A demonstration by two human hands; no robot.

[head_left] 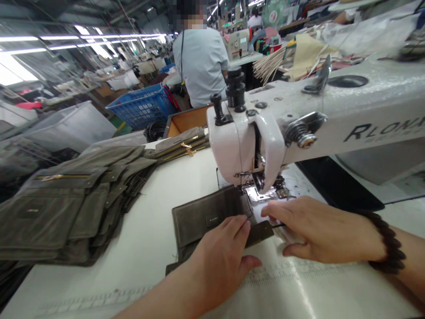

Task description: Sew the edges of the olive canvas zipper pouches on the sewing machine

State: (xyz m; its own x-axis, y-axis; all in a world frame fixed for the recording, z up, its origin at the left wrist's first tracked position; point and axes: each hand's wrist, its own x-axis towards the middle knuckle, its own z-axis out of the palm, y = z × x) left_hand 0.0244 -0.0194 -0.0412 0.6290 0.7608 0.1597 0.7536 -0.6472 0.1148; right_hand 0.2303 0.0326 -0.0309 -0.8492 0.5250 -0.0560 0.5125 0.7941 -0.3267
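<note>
A dark olive fabric panel (pixel 195 217) with a small sewn-on label lies on the table, its right edge at the needle area of the white sewing machine (pixel 229 146). My left hand (pixel 226 248) rests on the panel's near right part, fingers laid flat and thumb spread. A folded strip (pixel 260 232) of the same cloth sticks out beyond those fingertips. Just right of the presser foot (pixel 259 193) is my right hand (pixel 312 230), fingers bent forward and thumb apart, close to the strip's end. Nothing shows between its fingers. The needle tip is hidden behind the machine head.
Stacked olive pieces with zippers (pixel 63 212) cover the table's left side, and more zippered pieces (pixel 186 144) lie behind. A ruler scale (pixel 265 277) runs along the near side. Beyond are a blue crate (pixel 142 106) and a seated person (pixel 201 62), back turned.
</note>
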